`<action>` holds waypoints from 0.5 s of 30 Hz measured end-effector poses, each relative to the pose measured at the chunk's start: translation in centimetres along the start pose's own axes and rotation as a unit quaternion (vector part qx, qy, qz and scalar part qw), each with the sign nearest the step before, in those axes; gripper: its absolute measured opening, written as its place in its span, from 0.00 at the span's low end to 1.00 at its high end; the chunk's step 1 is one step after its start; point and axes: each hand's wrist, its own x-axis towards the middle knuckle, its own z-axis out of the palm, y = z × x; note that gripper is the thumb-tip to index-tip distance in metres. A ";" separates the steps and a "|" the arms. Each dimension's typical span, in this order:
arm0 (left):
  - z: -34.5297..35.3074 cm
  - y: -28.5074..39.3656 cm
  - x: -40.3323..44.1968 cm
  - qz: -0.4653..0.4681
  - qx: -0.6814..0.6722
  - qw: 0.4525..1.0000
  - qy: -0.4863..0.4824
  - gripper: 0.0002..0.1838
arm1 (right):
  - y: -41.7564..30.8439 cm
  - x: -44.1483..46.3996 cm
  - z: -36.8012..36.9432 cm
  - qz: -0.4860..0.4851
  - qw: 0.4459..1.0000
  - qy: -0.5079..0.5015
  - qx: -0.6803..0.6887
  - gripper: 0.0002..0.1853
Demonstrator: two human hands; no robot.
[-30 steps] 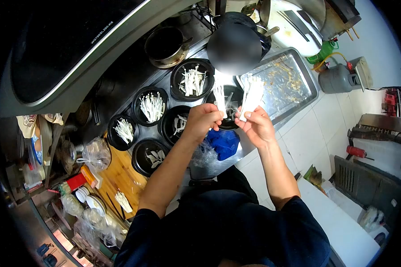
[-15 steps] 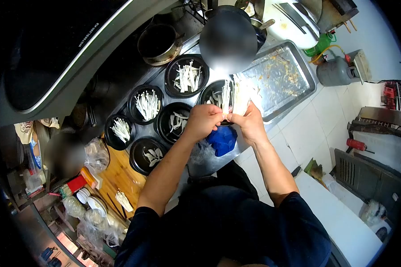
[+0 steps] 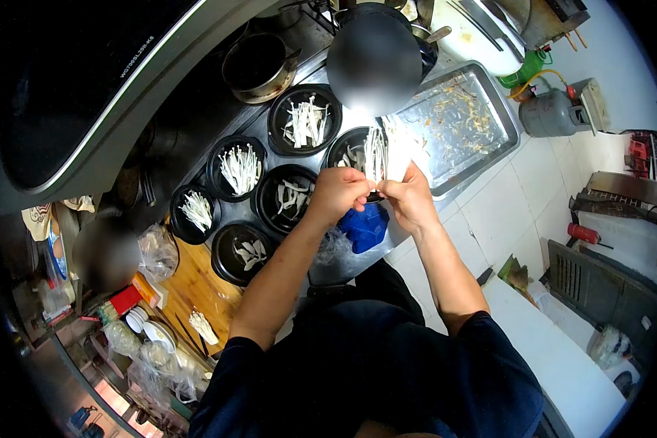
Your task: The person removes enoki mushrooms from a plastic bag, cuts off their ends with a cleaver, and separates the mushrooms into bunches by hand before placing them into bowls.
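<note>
My left hand (image 3: 341,196) and my right hand (image 3: 410,203) meet over a black bowl (image 3: 336,155) that holds pale slices. The fingers of both are pinched on the base of a bunch of white enoki mushrooms (image 3: 377,152), whose stems point away from me. The brightly lit larger part of the bunch rises from my right hand. Three bowls to the left hold enoki: one large (image 3: 306,123), one middle (image 3: 239,169) and one small (image 3: 196,210). Two more black bowls, one beside my left wrist (image 3: 283,199) and one lower (image 3: 242,254), hold only pale slices.
A metal tray (image 3: 515,139) with scraps lies at the right. A blue cloth or bag (image 3: 365,228) sits below my hands. On the wooden board (image 3: 197,274) lies another enoki bunch (image 3: 203,328). A dark pot (image 3: 258,66) stands at the back, near a gas cylinder (image 3: 547,117) further right.
My hands have come together, bringing the smaller enoki portion in my left hand against the larger one in my right. The view has shifted slightly.
</note>
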 end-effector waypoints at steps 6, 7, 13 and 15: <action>-0.6 -0.6 0.4 -0.001 0.019 0.998 0.064 0.10 | -1.2 -0.1 -0.8 -0.008 1.000 -0.008 0.004 0.18; -0.7 -0.6 0.4 -0.001 0.019 0.998 0.065 0.10 | -1.4 -0.2 -0.9 -0.013 1.000 0.003 -0.011 0.18; -1.6 -0.2 1.5 -0.053 0.227 0.969 0.085 0.12 | -1.0 0.7 -2.3 -0.070 0.995 0.024 -0.063 0.21; -2.0 -1.2 2.4 0.032 0.416 0.905 0.083 0.15 | -0.2 1.3 -1.8 -0.067 0.992 0.043 -0.097 0.23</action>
